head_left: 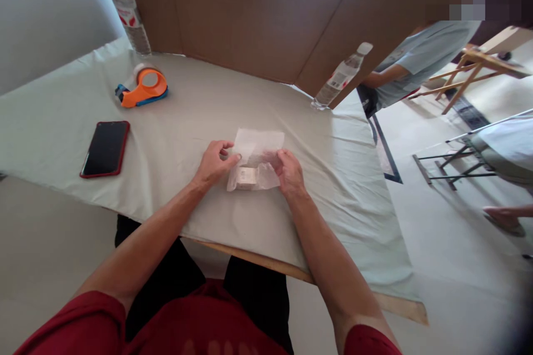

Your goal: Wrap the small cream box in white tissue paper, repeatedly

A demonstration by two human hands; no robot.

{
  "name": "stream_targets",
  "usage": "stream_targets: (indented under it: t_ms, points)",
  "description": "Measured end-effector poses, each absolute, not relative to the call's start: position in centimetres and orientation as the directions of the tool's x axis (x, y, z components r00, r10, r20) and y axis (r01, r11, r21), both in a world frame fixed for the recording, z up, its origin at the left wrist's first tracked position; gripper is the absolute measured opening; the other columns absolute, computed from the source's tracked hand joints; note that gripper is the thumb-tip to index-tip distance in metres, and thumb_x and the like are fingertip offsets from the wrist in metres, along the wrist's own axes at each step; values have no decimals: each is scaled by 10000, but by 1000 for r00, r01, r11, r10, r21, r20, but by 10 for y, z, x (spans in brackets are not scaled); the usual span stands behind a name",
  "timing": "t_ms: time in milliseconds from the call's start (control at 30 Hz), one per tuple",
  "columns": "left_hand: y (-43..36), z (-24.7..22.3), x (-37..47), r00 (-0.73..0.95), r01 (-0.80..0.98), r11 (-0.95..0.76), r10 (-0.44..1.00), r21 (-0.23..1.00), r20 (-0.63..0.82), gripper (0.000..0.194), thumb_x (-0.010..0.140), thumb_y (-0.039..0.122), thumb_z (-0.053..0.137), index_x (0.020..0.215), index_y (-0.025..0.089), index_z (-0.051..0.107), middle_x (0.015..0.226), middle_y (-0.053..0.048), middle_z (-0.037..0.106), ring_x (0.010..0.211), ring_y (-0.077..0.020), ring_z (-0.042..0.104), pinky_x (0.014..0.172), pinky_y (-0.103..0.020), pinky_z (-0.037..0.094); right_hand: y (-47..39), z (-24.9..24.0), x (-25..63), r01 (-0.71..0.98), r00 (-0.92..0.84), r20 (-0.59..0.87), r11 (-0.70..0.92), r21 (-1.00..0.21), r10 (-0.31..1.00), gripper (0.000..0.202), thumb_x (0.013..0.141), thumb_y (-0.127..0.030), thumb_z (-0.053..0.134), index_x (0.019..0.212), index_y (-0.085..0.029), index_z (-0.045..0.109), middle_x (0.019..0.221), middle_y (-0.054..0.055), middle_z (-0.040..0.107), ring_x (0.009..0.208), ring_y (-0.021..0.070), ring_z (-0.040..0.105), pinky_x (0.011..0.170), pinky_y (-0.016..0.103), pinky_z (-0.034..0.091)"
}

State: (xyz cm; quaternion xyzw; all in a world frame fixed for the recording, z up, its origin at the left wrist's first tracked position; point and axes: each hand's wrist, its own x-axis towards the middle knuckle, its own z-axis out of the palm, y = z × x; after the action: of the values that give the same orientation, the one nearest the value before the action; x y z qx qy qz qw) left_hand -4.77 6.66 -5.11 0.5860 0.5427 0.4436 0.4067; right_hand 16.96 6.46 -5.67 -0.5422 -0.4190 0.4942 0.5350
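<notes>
A small pale box [247,176] lies on the lower part of a translucent white wrapping sheet [260,141], which looks like bubble wrap, on the cloth-covered table. The sheet's lower edge folds up partly around the box. At the sheet's left edge is my left hand [216,162], its thumb and fingers apart and the thumb tip touching the sheet beside the box. My right hand [290,171] pinches the right edge of the sheet between thumb and fingers. The fingertips of that hand are partly hidden by the sheet.
An orange tape dispenser [144,89] and a phone in a red case [105,149] lie at left. Water bottles stand at back left [131,19] and back right [342,76] against a brown cardboard partition [250,16]. Other people sit to the right, near a wooden stool [470,64].
</notes>
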Motion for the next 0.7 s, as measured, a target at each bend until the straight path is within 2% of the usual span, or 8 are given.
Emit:
stream_targets:
  t_ms: [133,233,300,433,500,567,633,700]
  points:
    - [61,-46,-46,84,392,-133,991,910,108,443,672,473,749,995,187,645,902,-21,613,706,-125,517,709,-282,466,60,-50,162,-152,33,-93,-87,-984,995,474,741,-673,682,818,-260,462,973,81,779,925,249,749,791,400,596]
    - [60,-45,-47,101,432,-120,991,894,84,234,692,366,690,835,188,637,725,19,574,652,-124,490,648,-267,420,57,-47,160,-169,-51,-76,-84,-982,996,479,761,-677,677,839,-259,457,1006,86,778,909,247,753,748,384,593]
    - [63,-45,-50,32,399,-79,997,914,72,127,716,312,617,729,186,606,647,26,544,626,-122,476,612,-258,392,58,-48,163,-171,-2,-69,-69,-983,998,464,766,-656,681,838,-257,456,986,76,773,864,228,749,713,358,586]
    - [72,-48,-60,-132,186,105,988,977,-81,138,723,306,568,657,189,537,599,25,517,566,-111,454,544,-238,357,68,-59,177,-48,265,-58,-47,-998,963,373,749,-561,686,795,-243,496,747,18,685,640,169,662,564,296,525]
    - [76,-49,-63,-161,156,167,977,974,-142,109,705,287,559,665,190,528,589,25,508,546,-111,455,529,-232,347,72,-62,186,68,338,-46,-73,-995,940,311,741,-504,669,775,-232,522,684,-2,625,582,152,597,512,285,488]
    - [78,-49,-66,-169,162,189,972,969,-162,102,688,270,557,747,187,561,603,27,520,540,-119,472,528,-234,355,71,-60,192,185,381,16,-60,-981,924,262,746,-463,638,807,-221,556,719,5,627,624,156,593,527,285,488]
    - [78,-48,-67,-164,169,187,974,968,-160,213,687,263,563,884,186,584,618,32,535,543,-133,502,540,-242,381,65,-52,194,284,398,145,29,-958,906,251,767,-437,613,876,-212,594,800,20,655,710,159,615,591,287,506]
    - [77,-47,-68,-173,207,160,977,965,-125,288,698,253,570,978,186,579,628,36,542,563,-145,528,564,-252,411,56,-40,189,327,314,244,136,-935,918,254,786,-422,623,923,-207,628,839,20,675,742,151,624,651,287,514]
